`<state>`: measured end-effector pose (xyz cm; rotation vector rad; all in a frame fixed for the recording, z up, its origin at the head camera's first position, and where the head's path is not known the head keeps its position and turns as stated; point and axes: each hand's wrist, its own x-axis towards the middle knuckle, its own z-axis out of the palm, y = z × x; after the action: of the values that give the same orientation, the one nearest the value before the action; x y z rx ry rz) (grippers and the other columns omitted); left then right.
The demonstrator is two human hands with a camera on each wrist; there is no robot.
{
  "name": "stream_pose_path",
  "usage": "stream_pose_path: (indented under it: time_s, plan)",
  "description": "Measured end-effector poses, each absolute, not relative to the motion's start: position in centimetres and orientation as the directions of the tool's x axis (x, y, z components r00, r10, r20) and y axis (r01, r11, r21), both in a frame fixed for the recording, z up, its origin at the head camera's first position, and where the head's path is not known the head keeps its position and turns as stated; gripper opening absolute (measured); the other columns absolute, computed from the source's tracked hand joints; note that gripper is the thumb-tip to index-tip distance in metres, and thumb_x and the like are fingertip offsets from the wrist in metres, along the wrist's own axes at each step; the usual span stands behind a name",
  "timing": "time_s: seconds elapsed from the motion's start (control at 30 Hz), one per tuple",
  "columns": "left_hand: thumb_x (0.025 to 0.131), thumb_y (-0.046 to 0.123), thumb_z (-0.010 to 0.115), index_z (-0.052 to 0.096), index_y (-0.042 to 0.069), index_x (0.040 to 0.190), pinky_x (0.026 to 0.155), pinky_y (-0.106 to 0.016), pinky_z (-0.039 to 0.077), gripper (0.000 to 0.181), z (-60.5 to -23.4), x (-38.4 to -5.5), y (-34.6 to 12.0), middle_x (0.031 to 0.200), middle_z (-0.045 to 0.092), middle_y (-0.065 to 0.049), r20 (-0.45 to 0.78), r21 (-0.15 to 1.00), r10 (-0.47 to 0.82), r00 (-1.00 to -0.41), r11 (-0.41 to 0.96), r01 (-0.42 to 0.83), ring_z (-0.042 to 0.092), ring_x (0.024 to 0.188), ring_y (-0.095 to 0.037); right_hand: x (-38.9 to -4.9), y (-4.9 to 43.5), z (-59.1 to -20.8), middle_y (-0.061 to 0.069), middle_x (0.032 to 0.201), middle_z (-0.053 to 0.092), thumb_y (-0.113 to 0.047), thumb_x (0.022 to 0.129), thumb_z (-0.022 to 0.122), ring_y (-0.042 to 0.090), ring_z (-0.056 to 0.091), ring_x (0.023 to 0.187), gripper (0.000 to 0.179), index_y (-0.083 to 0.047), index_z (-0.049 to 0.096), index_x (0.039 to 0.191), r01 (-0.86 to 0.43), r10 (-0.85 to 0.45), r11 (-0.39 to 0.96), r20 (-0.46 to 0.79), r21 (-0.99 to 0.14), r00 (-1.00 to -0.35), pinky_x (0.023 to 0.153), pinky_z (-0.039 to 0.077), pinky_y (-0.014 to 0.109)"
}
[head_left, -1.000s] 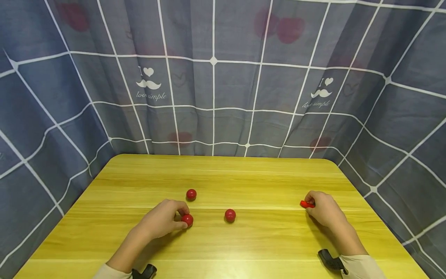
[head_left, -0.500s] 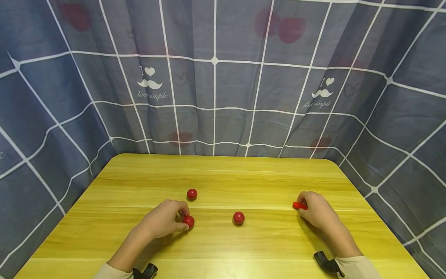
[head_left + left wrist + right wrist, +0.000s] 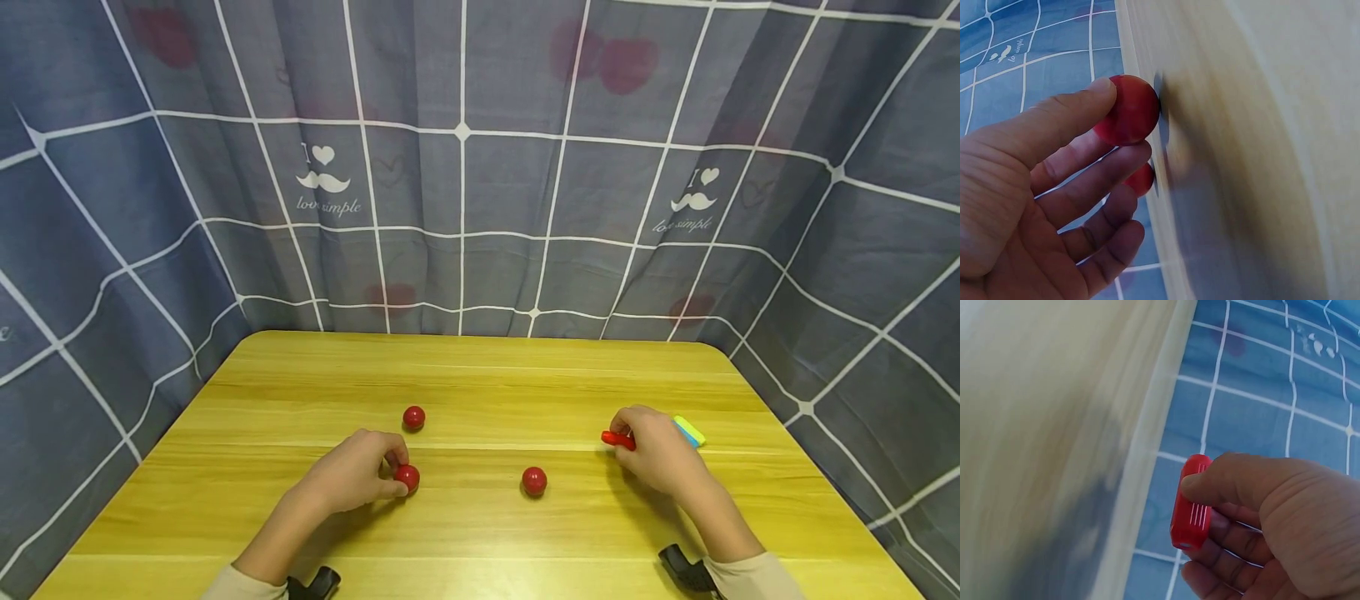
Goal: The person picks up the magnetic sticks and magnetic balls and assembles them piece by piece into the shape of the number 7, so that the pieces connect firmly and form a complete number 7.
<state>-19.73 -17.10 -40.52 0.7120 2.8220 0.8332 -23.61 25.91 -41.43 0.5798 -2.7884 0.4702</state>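
Note:
My left hand (image 3: 352, 471) pinches a glossy red ball (image 3: 407, 477) between thumb and fingers, low over the table. In the left wrist view, the thumb lies on the ball (image 3: 1132, 109) and the fingers curl beneath it. A second red ball (image 3: 414, 417) rests just beyond that hand. Another red ball (image 3: 534, 481) is between my two hands, nearer the right. My right hand (image 3: 660, 450) pinches a small red plastic piece (image 3: 618, 440). In the right wrist view this piece (image 3: 1192, 503) is oblong, with white stripes on its side.
Behind the right hand lies a small yellow and blue block (image 3: 690, 432), partly covered by the hand. The wooden table (image 3: 480, 375) ends at a grey-blue curtain (image 3: 495, 183) with a white grid, which hangs along the back and both sides.
The middle ball has rolled right and a little nearer. My right hand has moved left with the red piece, uncovering the yellow and blue block. The left hand has barely moved.

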Motion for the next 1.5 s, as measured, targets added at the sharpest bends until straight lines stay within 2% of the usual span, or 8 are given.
stream_pose_path:
  time_s: [0.5, 0.87, 1.13, 1.5]
  plan:
    - [0.077, 0.016, 0.084, 0.066, 0.016, 0.087, 0.061, -0.027, 0.044, 0.021, -40.6, -19.6, -17.2, 0.079, 0.063, 0.010, 0.031, 0.540, 0.471, -0.882, 0.734, 0.411, 0.053, 0.070, -0.012, -22.6, 22.0, -40.3, -0.006, 0.078, 0.055, -0.004, 0.071, 0.075, 0.009, 0.047, 0.067, 0.018, -0.013, 0.066, 0.085, -0.502, -0.414, 0.817, 0.318, -0.284, -0.853, 0.062, 0.045, 0.029]
    - [0.077, 0.018, 0.084, 0.066, 0.017, 0.087, 0.061, -0.026, 0.044, 0.021, -40.7, -19.8, -17.3, 0.079, 0.062, 0.011, 0.037, 0.543, 0.470, -0.882, 0.732, 0.413, 0.054, 0.070, -0.012, -22.5, 20.0, -40.4, -0.008, 0.081, 0.058, -0.006, 0.071, 0.078, 0.008, 0.052, 0.071, 0.020, -0.014, 0.067, 0.085, -0.541, -0.444, 0.794, 0.344, -0.276, -0.827, 0.067, 0.049, 0.030]
    - [0.077, 0.017, 0.084, 0.065, 0.017, 0.087, 0.062, -0.026, 0.044, 0.021, -40.8, -19.8, -17.2, 0.079, 0.062, 0.010, 0.043, 0.540, 0.478, -0.877, 0.728, 0.423, 0.055, 0.071, -0.014, -22.6, 18.8, -40.3, -0.009, 0.079, 0.055, -0.006, 0.070, 0.075, 0.008, 0.048, 0.068, 0.019, -0.015, 0.066, 0.084, -0.569, -0.467, 0.775, 0.358, -0.273, -0.808, 0.062, 0.046, 0.027]
    - [0.077, 0.017, 0.084, 0.065, 0.017, 0.086, 0.063, -0.027, 0.044, 0.021, -40.6, -19.8, -17.0, 0.079, 0.063, 0.010, 0.031, 0.540, 0.480, -0.877, 0.730, 0.418, 0.054, 0.071, -0.013, -22.7, 17.0, -40.4, -0.010, 0.080, 0.056, -0.007, 0.070, 0.075, 0.008, 0.051, 0.071, 0.020, -0.016, 0.066, 0.085, -0.608, -0.507, 0.751, 0.364, -0.258, -0.781, 0.066, 0.048, 0.029]
